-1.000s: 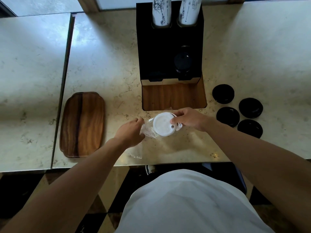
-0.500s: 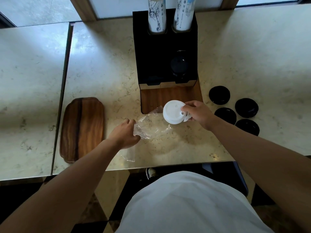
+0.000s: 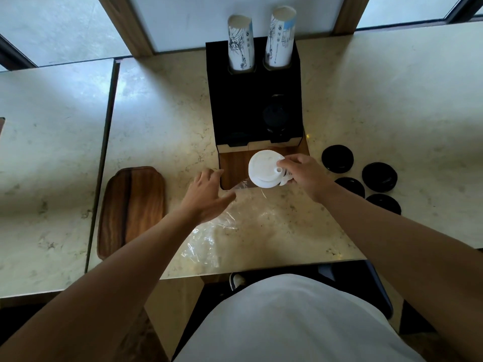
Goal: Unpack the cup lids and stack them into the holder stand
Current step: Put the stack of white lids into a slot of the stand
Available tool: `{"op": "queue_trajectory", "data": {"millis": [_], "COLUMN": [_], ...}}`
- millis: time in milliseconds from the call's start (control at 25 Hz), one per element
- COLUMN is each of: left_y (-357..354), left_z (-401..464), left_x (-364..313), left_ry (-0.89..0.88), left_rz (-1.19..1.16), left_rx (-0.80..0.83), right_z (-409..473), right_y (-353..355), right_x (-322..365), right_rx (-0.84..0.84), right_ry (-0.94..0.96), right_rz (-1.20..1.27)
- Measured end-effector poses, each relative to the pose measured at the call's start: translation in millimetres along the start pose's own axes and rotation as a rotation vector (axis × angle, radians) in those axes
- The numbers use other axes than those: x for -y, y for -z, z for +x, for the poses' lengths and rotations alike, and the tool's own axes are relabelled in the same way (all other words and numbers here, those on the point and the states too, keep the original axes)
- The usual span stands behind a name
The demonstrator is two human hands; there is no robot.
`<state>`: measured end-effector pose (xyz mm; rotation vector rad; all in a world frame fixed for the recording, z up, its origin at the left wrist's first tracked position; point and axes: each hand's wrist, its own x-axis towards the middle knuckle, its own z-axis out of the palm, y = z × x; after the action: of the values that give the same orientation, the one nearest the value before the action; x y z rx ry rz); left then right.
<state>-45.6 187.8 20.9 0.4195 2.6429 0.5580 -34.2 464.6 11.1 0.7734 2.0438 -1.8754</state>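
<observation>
My right hand grips a stack of white cup lids by its right edge, held over the wooden base of the black holder stand. A clear plastic bag lies slack on the counter below the lids. My left hand hovers with relaxed fingers over the bag's left end and holds nothing. Black lids sit in the stand's right slot. The left slot looks dark; its contents cannot be made out.
Several loose black lids lie on the marble counter to the right of the stand. A wooden tray rests at the left. Two stacks of paper cups rise from the stand's top. The counter's front edge runs just below the bag.
My right hand has pulled the white lids out of the bag and carried them toward the stand. My left hand has let go of the bag, which has dropped flat.
</observation>
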Motion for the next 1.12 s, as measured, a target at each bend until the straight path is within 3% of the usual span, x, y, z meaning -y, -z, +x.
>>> {"op": "queue_trajectory", "data": {"millis": [280, 440, 920, 1120], "left_y": [21.6, 26.7, 49.7, 51.9], "left_z": [34.3, 54.5, 129.4, 154.9], "left_x": [-57.2, -56.9, -37.1, -41.3], "left_ry": [0.123, 0.373, 0.569, 0.659], "left_rz": [-0.673, -1.005, -1.036, -0.919], "left_rx": [-0.177, -0.221, -0.420, -0.360], "right_z": [11.5, 22.8, 82.6, 104.1], "right_y": [-27.0, -33.1, -60.9, -73.8], "right_x": [35.6, 51.2, 100.0, 103.9], "right_rx": [0.022, 0.014, -0.082, -0.147], "right_ry": [0.018, 0.033, 0.209, 0.270], "right_rz": [0.035, -0.027, -0.326, -0.428]}}
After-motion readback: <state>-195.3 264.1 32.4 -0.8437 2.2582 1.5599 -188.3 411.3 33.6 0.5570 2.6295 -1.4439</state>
